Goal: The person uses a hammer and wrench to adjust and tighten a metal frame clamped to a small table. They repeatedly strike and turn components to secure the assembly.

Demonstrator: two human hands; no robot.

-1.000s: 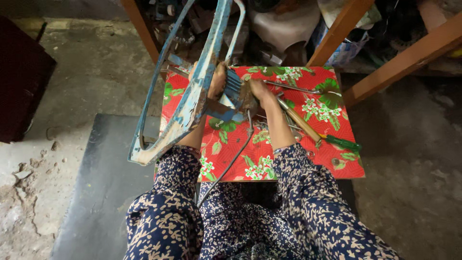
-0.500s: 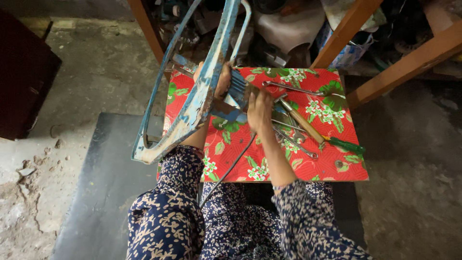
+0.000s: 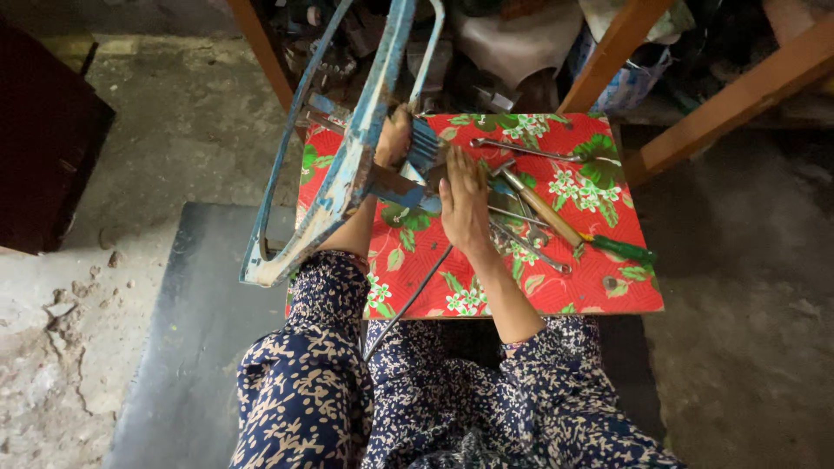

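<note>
A worn blue metal frame (image 3: 347, 174) with chipped paint stands tilted over the left side of a small table covered in red flowered cloth (image 3: 599, 287). My left hand (image 3: 393, 139) grips the frame near a blue ribbed part (image 3: 424, 148). My right hand (image 3: 465, 204) lies flat with fingers stretched out on the cloth, just left of a pile of tools: several wrenches (image 3: 521, 149), a wooden-handled hammer (image 3: 540, 208) and a green-handled screwdriver (image 3: 621, 249). It holds nothing. A thin dark cable (image 3: 408, 304) runs from the frame down to my lap.
Wooden legs (image 3: 608, 52) of a shelf rise behind the table, with clutter and bags underneath. A dark mat (image 3: 200, 330) lies on the cracked concrete floor at left. A dark box (image 3: 43, 148) stands at the far left.
My right hand has left the frame's ribbed part and moved down and right onto the cloth beside the tools. The frame stays held by my left hand.
</note>
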